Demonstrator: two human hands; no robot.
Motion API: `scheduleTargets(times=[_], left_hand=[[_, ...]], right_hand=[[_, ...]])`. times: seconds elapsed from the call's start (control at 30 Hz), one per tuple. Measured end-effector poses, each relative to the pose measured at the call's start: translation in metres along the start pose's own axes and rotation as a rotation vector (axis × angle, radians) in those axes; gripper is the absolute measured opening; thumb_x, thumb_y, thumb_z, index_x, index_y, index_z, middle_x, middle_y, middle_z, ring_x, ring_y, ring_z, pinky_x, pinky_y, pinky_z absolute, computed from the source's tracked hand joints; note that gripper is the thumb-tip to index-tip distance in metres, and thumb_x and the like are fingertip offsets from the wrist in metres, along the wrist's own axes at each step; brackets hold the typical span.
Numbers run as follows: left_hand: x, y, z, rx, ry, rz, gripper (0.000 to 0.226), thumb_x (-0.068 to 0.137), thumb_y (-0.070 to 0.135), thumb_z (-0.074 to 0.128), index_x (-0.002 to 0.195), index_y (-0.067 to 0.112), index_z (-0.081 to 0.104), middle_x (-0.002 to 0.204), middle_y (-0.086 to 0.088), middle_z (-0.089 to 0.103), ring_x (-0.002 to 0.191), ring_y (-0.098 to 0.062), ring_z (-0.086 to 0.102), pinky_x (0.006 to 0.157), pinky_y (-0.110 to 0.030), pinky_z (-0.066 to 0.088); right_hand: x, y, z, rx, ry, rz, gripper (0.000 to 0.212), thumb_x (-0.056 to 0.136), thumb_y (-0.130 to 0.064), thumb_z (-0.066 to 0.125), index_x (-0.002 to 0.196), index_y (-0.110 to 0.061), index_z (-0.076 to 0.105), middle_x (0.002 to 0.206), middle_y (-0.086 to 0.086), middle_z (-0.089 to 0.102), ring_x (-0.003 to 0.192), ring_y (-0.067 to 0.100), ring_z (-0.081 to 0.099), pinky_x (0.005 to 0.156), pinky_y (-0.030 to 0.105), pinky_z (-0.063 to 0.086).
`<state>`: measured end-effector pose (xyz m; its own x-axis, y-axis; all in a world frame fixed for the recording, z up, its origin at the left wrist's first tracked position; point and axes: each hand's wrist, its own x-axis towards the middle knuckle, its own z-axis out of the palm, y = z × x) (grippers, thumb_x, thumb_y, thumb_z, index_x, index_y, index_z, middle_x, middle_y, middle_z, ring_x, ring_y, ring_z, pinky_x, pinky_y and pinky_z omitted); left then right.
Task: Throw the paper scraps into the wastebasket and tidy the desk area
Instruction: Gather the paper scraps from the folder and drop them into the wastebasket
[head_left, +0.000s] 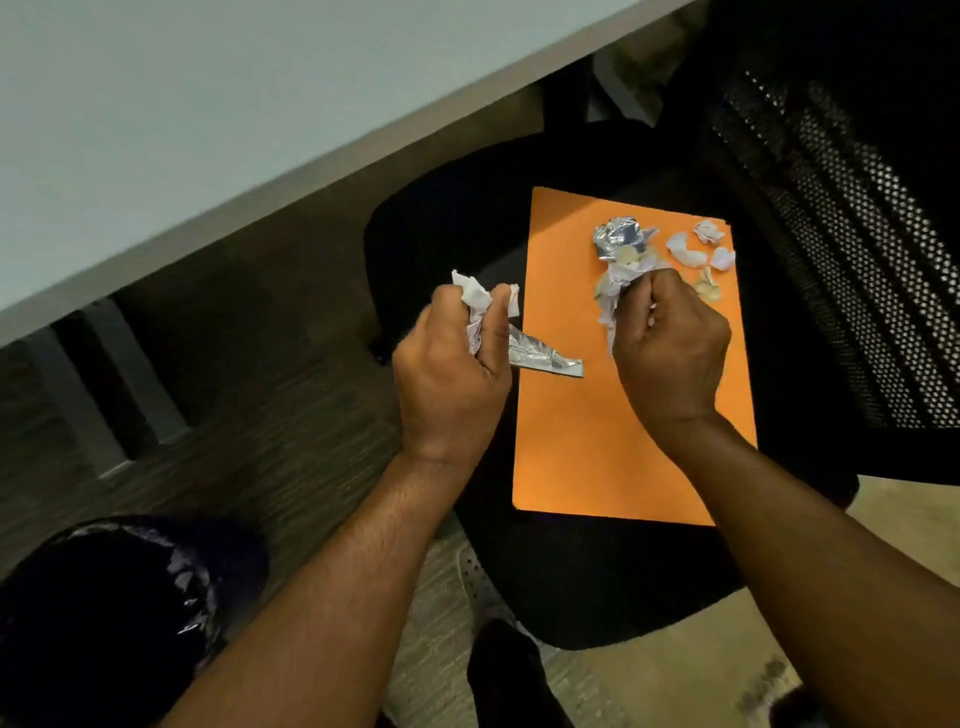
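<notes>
Desk (156, 130) edge runs well above both hands, top bare where visible. Black chair (597, 582) sits under the hands, mesh back (841, 234) beyond the right knuckles. Bin (104, 623) with a dark liner is low, well apart from the left hand, behind the left wrist and out past the forearm. Orange sheet (597, 441) lies flat on the chair seat, mostly under the right hand. Left hand (452, 374) is fisted, fingers (441, 306) curled tight round a white paper wad (480, 304), with a foil strip (545, 358) poking out from the thumb side toward the right hand. Right hand (670, 353) is also fisted, clamped on crumpled scraps (613, 296) that stick out ahead of its fingertips. Foil ball (618, 239) rests on the sheet just past those fingertips, touching the gripped paper or nearly; cannot tell which. Small loose scraps (701, 249) lie on the sheet just beyond the right knuckles, apart from the fingers. Step in hand, by my read: gathering scraps off the sheet, both fists loaded, nothing dumped from these handfuls yet. Next move likely calls for carrying the handfuls back and left over the bin opening and releasing there, keeping the foil strip from slipping; then a return for the foil ball and loose bits.
</notes>
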<state>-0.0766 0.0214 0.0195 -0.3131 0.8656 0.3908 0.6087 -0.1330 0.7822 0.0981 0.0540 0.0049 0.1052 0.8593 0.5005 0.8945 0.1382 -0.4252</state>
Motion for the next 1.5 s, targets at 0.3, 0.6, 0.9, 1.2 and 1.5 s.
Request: scheduleTargets(times=[0.3, 0.6, 0.9, 1.2, 1.5], left_hand=[[-0.029, -0.076, -0.159, 0.213, 0.272, -0.188, 0.038, 0.099, 0.03, 0.049, 0.081, -0.002, 0.06, 0.065, 0.0, 0.053, 0.053, -0.009, 0.046, 0.054, -0.004, 0.036], [-0.127, -0.164, -0.325, 0.518, 0.401, -0.406, 0.051, 0.101, 0.04, 0.042, 0.08, -0.003, 0.058, 0.064, -0.007, 0.057, 0.055, -0.014, 0.049, 0.058, -0.012, 0.032], [-0.227, -0.273, -0.383, 0.628, 0.324, -0.72, 0.046, 0.098, 0.041, 0.045, 0.08, -0.001, 0.055, 0.065, -0.016, 0.06, 0.05, -0.027, 0.052, 0.052, -0.027, 0.032], [-0.289, -0.37, -0.36, 0.625, -0.151, -1.095, 0.053, 0.102, 0.041, 0.032, 0.137, 0.003, 0.043, 0.136, -0.023, 0.048, 0.123, -0.041, 0.046, 0.095, -0.047, 0.04], [-0.325, -0.354, -0.356, 0.762, -0.348, -0.977, 0.058, 0.103, 0.038, 0.014, 0.155, 0.014, 0.005, 0.164, -0.004, -0.001, 0.151, -0.02, -0.004, 0.122, -0.042, 0.002]], right_hand=[[-0.055, -0.174, 0.042, 0.339, -0.144, -0.163, 0.031, 0.098, -0.018, 0.044, 0.07, -0.007, 0.051, 0.067, -0.006, 0.038, 0.059, 0.004, 0.028, 0.055, 0.019, 0.018], [-0.189, -0.335, 0.088, 0.609, -0.404, -0.371, 0.031, 0.098, -0.018, 0.048, 0.072, -0.006, 0.056, 0.064, 0.002, 0.053, 0.056, 0.005, 0.037, 0.052, 0.018, 0.027], [-0.34, -0.413, 0.162, 0.543, -0.804, -0.512, 0.04, 0.099, -0.03, 0.038, 0.072, -0.009, 0.06, 0.064, 0.004, 0.059, 0.05, 0.021, 0.055, 0.042, 0.029, 0.038], [-0.408, -0.415, 0.228, 0.05, -1.342, -0.526, 0.049, 0.104, -0.043, 0.026, 0.135, -0.009, 0.044, 0.133, 0.018, 0.048, 0.118, 0.036, 0.048, 0.088, 0.043, 0.041], [-0.415, -0.38, 0.226, -0.107, -1.319, -0.833, 0.056, 0.102, -0.042, 0.021, 0.154, -0.021, 0.016, 0.16, 0.006, 0.019, 0.147, 0.028, 0.012, 0.119, 0.046, 0.015]])
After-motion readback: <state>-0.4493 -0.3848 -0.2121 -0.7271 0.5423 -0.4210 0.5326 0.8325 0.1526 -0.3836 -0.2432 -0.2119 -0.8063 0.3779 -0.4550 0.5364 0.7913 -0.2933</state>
